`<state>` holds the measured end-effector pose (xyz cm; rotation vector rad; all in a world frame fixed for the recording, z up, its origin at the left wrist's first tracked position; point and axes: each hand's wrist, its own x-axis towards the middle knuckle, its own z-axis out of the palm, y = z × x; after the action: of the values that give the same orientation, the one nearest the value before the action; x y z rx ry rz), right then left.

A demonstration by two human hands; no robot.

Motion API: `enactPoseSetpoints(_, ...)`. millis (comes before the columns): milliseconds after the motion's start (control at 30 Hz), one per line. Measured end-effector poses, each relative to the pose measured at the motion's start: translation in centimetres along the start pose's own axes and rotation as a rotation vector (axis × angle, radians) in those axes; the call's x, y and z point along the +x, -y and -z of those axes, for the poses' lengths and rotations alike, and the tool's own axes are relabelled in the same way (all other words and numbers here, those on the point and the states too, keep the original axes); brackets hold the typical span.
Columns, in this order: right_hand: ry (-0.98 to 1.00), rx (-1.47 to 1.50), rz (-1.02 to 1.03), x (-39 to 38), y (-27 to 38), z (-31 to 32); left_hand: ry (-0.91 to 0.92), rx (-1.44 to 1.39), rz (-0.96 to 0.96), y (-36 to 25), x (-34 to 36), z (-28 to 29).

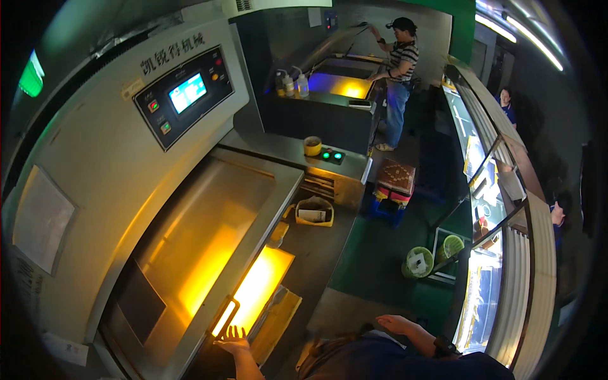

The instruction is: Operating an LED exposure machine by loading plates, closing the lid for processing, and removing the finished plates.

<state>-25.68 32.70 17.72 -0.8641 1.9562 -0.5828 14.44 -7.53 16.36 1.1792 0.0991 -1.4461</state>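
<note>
My left hand is at the lower end of a metal handle on the front edge of a large grey machine's frame. Its fingers are stretched out and apart, and I cannot tell whether they touch the handle. Behind that frame lies a shiny metal bed with a yellow glow on it and a dark flat sheet at its near end. In front of my body, my right hand hovers with straight fingers and holds nothing.
A bright yellow lit panel sits below the frame. The control panel has a lit screen. Beyond, a person works at a similar machine. A stool, green bins and a lit bench stand to the right.
</note>
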Motion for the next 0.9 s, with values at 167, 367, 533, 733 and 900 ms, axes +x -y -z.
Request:
enactPoseSetpoints(167,0.139,-0.135,0.035,-0.4,-3.4,4.4,0.173,-0.575,-0.236,3.2,-5.5,0.4)
enactPoseSetpoints(367,0.53,-0.486,0.176,1.1,-10.0,5.7,0.145,-0.508,-0.077,6.0,-13.8,4.0)
enactPoseSetpoints(533,0.616,-0.602,0.361,1.4,-8.4,6.9,-0.033,-0.562,-0.123,4.1,-19.2,5.5)
enactPoseSetpoints(733,0.504,-0.486,0.498,6.3,-13.5,2.9,0.155,-0.438,-0.118,-4.1,-28.1,0.2)
enactPoseSetpoints(900,0.492,-0.37,0.188,3.1,-10.3,4.8,0.208,-0.471,-0.247,-10.6,-32.1,-5.8)
